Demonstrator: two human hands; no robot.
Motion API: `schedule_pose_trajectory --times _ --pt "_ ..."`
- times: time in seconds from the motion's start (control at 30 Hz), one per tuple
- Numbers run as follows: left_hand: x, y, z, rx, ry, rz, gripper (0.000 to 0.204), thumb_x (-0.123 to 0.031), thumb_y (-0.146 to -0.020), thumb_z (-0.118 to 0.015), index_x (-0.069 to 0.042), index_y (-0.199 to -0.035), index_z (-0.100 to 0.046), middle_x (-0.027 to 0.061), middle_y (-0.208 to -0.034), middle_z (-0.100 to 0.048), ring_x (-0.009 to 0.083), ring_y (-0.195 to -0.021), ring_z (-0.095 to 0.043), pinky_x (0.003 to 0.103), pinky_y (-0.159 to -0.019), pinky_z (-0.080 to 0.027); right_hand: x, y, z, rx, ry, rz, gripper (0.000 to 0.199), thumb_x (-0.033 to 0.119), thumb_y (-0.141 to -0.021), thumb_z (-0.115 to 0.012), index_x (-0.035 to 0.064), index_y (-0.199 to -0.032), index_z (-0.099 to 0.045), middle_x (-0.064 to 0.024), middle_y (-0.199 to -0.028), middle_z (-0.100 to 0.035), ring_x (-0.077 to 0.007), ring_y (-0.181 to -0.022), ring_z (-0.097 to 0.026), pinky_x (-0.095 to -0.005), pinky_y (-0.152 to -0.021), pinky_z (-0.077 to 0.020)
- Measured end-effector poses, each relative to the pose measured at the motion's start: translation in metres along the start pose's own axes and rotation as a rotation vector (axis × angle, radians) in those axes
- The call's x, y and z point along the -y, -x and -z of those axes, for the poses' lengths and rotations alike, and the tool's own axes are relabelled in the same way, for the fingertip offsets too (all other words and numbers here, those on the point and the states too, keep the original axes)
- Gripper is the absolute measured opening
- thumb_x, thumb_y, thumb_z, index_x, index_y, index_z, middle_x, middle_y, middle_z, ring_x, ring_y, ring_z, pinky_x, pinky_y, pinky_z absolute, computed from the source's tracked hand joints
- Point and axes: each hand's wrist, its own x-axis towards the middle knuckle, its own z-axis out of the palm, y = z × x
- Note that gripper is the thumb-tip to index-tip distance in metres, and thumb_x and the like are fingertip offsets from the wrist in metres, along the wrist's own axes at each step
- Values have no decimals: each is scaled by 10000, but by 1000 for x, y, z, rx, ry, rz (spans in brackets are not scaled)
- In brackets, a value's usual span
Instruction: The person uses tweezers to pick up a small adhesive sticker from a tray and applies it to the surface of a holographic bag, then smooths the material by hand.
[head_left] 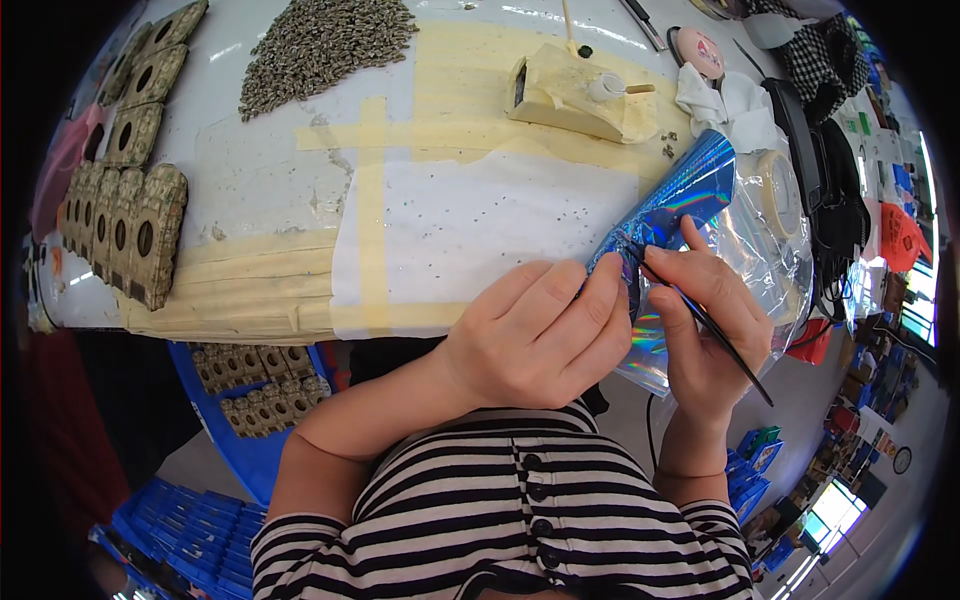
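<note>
A sheet of shiny blue holographic foil [690, 185], partly curled, lies at the table's front right. My left hand [550, 330] is closed at the foil's near edge, its thumb and fingertips pinching it; part of the grip is hidden behind the fingers. Slim black tweezers [722, 338] rest in my right hand [712, 300], which is closed around them, and their tip meets the foil beside my left fingertips. Left of the foil, white paper [440, 215] carries scattered tiny dark specks. Clear plastic film [775, 265] lies under and beside the foil.
Small metal parts [320, 55] form a heap at the back. Camouflage-patterned cases [120, 225] stand at left; more fill a blue tray [235, 430] below the table. A tape-covered block [565, 95] holds a small cup [605, 87]. A tape roll [780, 192] and black bag [835, 190] are at right.
</note>
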Motion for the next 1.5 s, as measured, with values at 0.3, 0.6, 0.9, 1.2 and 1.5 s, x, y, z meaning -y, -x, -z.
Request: schedule_pose_trajectory --times 0.3,0.6,0.9,1.2,1.5 --pt "1 1 0 2 7 2 178 -110 -692 -664 -33 -850 -693 113 -962 -700 180 -754 -591 256 -578 -498 2 1 2 -1 20 39 224 96 -770 -758 7 -971 -713 -125 -915 -707 -247 -879 -685 -478 -1003 -466" --pt "3 -1 1 -46 215 212 229 -123 -725 -677 -13 -922 -640 182 -974 -674 244 -729 -628 301 -605 -524 1 22 12 -368 -98 69 395 336 -904 -662 -35 -1040 -656 -177 -929 -703 -248 -851 -674 -361 -843 -520" --pt "3 -20 17 69 605 456 322 13 -735 -716 53 -1032 -598 234 -1038 -680 297 -873 -687 318 -755 -548 -15 44 -1 -289 -421 -128 376 265 -980 -554 -88 -1108 -558 -203 -1085 -573 -281 -988 -634 -396 -871 -546" --pt "-2 -32 24 30 1129 894 127 49 -911 -566 55 -1034 -533 190 -1089 -667 146 -988 -631 259 -856 -492 -9 34 -3 -346 -396 -26 216 133 -916 -636 -46 -1032 -666 -152 -967 -669 -215 -876 -635 -307 -796 -491" --pt "-1 -37 27 14 1071 983 94 -63 -947 -595 -9 -939 -519 -2 -781 -576 30 -709 -489 191 -632 -392 1 33 15 -410 -336 141 323 243 -921 -653 -26 -1096 -617 -200 -1029 -653 -281 -952 -673 -335 -825 -542"
